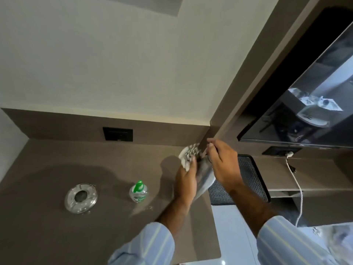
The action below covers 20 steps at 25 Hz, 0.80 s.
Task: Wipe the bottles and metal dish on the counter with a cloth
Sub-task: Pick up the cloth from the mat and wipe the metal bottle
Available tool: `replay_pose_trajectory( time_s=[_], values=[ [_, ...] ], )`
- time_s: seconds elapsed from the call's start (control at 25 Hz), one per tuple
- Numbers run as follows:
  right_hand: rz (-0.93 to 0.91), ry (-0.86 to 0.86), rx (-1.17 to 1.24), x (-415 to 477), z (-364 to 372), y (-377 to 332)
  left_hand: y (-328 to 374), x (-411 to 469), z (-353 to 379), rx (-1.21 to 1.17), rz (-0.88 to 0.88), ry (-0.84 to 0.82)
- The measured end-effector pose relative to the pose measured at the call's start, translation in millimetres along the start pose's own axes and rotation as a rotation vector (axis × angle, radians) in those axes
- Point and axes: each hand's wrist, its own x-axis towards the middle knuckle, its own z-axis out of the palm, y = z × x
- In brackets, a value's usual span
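Bottle (205,176) held by right hand (223,163) near surface (47,226) right edge, cloth (188,155) clutched in left hand (186,180) against it, dish (81,197) and green-capped bottle (138,191) stood left.

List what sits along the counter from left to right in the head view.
metal dish → green-capped bottle → left hand with the cloth → right hand → black perforated tray → white cable

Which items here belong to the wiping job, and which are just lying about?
Job:
cloth, pressed by the left hand
blurred bottle-like item, held by the right hand
green-capped bottle
metal dish
counter

Lying about:
black perforated tray
white cable
wall sockets
dark screen
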Motion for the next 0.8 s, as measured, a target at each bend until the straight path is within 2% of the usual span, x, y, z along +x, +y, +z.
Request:
replay_pose_trajectory(
  time_s=[0.08, 0.16, 0.2, 0.28, 0.36, 0.44, 0.56, 0.6, 0.72, 0.8],
  values=[
    [0.009, 0.009, 0.004, 1, 0, 1, 3, -10, 20, -0.009, 0.152, -0.022],
    [0.032, 0.013, 0.0, -1, -1, 1, -17, -39, 14, 0.02, 0.343, 0.05],
    [0.043, 0.015, 0.004, -1, -2, 1, -34, -45, 2, 0.027, 0.351, 0.096],
    [0.042, 0.015, 0.015, -2, 0, -2, -32, -31, -17, 0.016, 0.142, 0.174],
    [0.003, 0.028, 0.01, -4, 7, -6, -2, 0, -17, -0.013, 0.003, 0.057],
    [-0.017, 0.045, 0.001, -3, 10, -9, 19, 3, -1, -0.019, 0.115, -0.054],
    [0.026, 0.039, 0.009, -5, 9, -8, -14, -45, 5, 0.061, 0.264, 0.051],
    [0.046, 0.041, 0.011, -5, 7, -8, -33, -59, -3, 0.072, 0.271, 0.092],
    [0.063, 0.028, 0.01, -7, 11, -13, -39, -60, -14, -0.017, 0.06, 0.185],
    [0.056, 0.033, 0.002, -8, 14, -17, -19, -52, -2, 0.01, 0.193, 0.228]
  ],
)
